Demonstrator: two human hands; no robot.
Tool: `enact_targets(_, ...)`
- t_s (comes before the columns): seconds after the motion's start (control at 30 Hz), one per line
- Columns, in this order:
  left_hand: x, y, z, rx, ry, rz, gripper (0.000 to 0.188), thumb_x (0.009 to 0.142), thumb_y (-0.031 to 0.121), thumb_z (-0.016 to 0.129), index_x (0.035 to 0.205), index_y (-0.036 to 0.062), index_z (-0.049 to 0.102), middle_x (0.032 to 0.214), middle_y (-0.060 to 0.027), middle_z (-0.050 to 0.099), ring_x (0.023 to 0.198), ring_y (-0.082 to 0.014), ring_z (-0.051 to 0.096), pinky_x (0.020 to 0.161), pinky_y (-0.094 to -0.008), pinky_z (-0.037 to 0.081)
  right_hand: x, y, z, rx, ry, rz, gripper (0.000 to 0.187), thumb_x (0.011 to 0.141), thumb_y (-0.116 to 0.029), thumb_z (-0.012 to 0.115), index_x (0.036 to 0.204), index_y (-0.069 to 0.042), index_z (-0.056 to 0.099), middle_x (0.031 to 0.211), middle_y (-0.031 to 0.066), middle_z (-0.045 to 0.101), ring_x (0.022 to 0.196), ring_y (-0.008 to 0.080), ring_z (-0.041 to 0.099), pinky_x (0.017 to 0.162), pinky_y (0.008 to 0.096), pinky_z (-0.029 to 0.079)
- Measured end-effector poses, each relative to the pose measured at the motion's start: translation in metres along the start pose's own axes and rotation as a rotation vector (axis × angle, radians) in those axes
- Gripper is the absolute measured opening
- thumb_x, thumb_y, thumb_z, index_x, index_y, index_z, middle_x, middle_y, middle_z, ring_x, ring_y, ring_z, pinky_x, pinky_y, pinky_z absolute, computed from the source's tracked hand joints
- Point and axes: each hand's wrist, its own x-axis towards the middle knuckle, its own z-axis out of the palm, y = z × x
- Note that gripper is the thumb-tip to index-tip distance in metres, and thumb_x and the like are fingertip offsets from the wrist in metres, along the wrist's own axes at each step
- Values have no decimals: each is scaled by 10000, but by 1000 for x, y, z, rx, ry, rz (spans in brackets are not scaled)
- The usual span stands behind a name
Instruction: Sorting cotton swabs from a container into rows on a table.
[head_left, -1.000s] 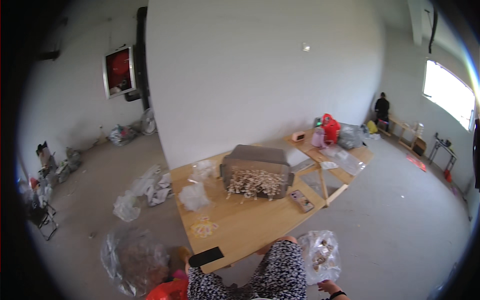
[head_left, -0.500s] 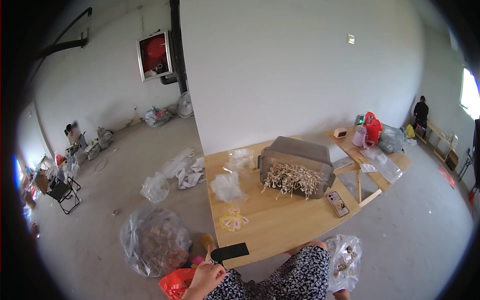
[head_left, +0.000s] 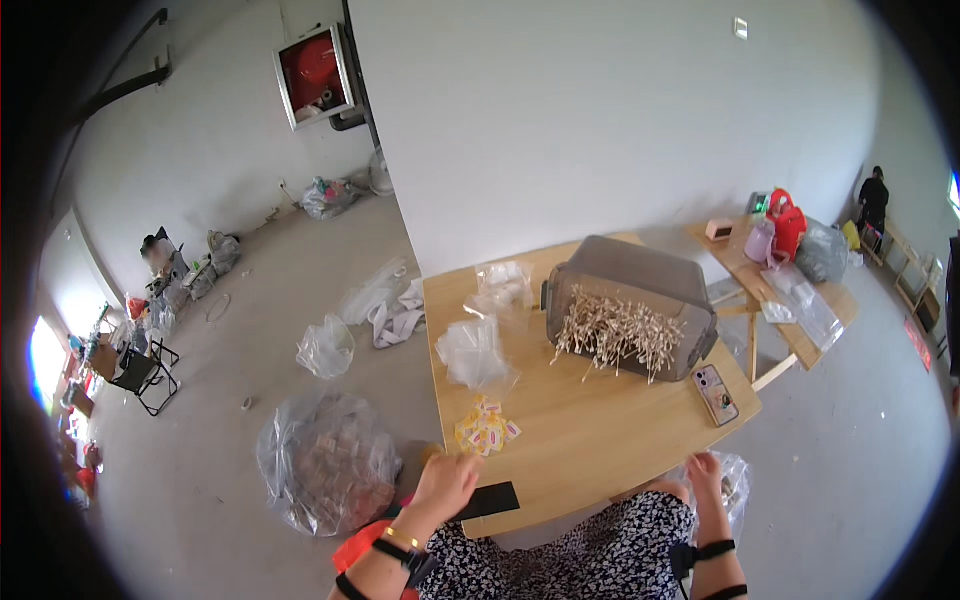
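Observation:
My left hand hangs over the table's front left corner, beside a flat black strip. Its fingers are bent and partly hidden, so I cannot make out a hold. Just beyond lies a small heap of yellow and white printed packets. My right hand is raised off the front right edge, fingers loosely bent and nothing seen in them. A grey translucent plastic bin lies tipped on its side, with many thin cotton swabs spilling from its mouth. Clear plastic bags lie left of it.
A phone lies at the right of the wooden table. Filled clear bags stand on the floor at left and right. A second table holds a red bag and a purple jug. Two people are far off.
My left hand has risen from my lap toward the table corner. My right hand has come up from beside the right-hand floor bag. The view has tilted down and shifted left.

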Motion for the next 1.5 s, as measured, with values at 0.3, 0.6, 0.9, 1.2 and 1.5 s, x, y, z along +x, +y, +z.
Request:
enact_targets(0.3, 123, -94, 90, -291, 177, -459, 222, 840, 254, 716, 986, 95, 665, 861, -56, 712, 826, -270, 692, 756, -409, 518, -22, 12, 174, -540, -113, -186, 98, 894, -179, 692, 938, -93, 675, 784, 66, 642, 739, 237, 626, 714, 383, 484)
enact_targets(0.6, 196, -101, 141, 36, 240, -629, 353, 765, 457, 798, 893, 145, 693, 1080, -92, 646, 1131, -304, 546, 1003, -464, 373, -41, -2, 200, -849, 131, -442, 100, 815, -139, 694, 872, -133, 612, 866, 26, 577, 893, 262, 550, 814, 407, 369)
enact_targets(0.9, 191, -81, 121, -573, 117, -551, 291, 785, 319, 834, 834, 107, 641, 838, -22, 648, 834, -163, 604, 789, -352, 470, -44, -1, 202, -763, 115, -459, 86, 829, -144, 687, 884, -143, 621, 869, 31, 579, 887, 269, 548, 810, 401, 364)
enact_targets(1.2, 64, 40, 34, -1353, -181, -455, 147, 961, -27, 600, 972, 52, 477, 1066, -181, 708, 949, -239, 722, 889, -347, 593, -59, -65, 190, 249, -602, 206, 255, 998, -260, 641, 1100, -31, 683, 1011, 31, 709, 968, 123, 630, 859, 281, 470)
enact_targets(1.5, -19, 94, -3, -455, 150, -186, 176, 959, 80, 646, 1084, 23, 536, 1093, -135, 723, 987, -182, 715, 824, -289, 564, -120, -81, 169, -155, -716, -41, 223, 928, -211, 738, 973, 4, 698, 826, 18, 701, 758, 93, 619, 703, 269, 511)
